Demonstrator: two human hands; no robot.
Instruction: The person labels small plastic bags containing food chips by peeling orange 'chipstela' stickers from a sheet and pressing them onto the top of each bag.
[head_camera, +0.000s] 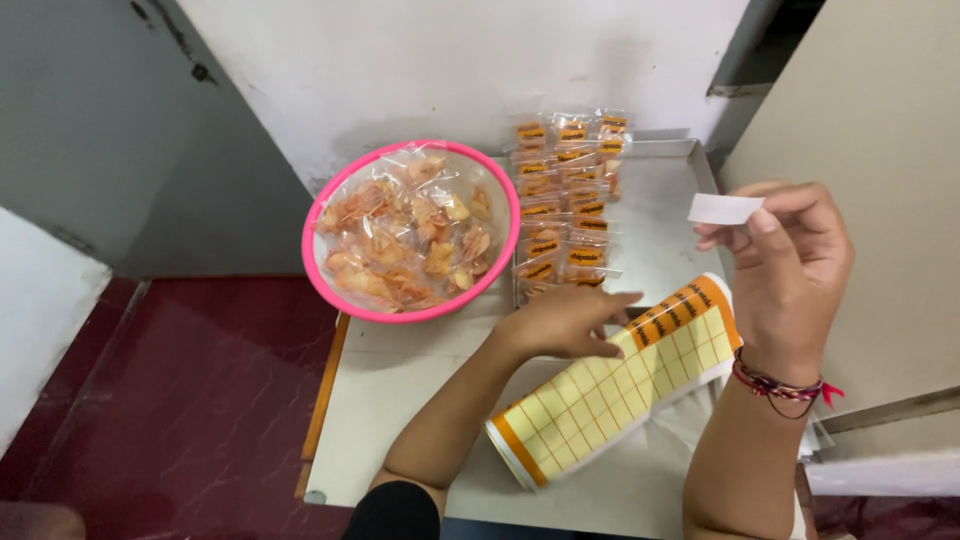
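my left hand (572, 322) lies flat, fingers spread, pressing on the sticker sheet (612, 382) that curls over the table (400, 400). my right hand (790, 262) is raised above it, thumb and fingers pinched on a small white label (724, 208), the other fingers loosely curled. the small sealed packets (565, 205) lie in rows just beside the pink bowl (318, 268) of bagged snacks. i'd judge the care here is to keep the label by its edge so the gummed side stays clean, hold the sheet down firmly, and set it square on a packet.
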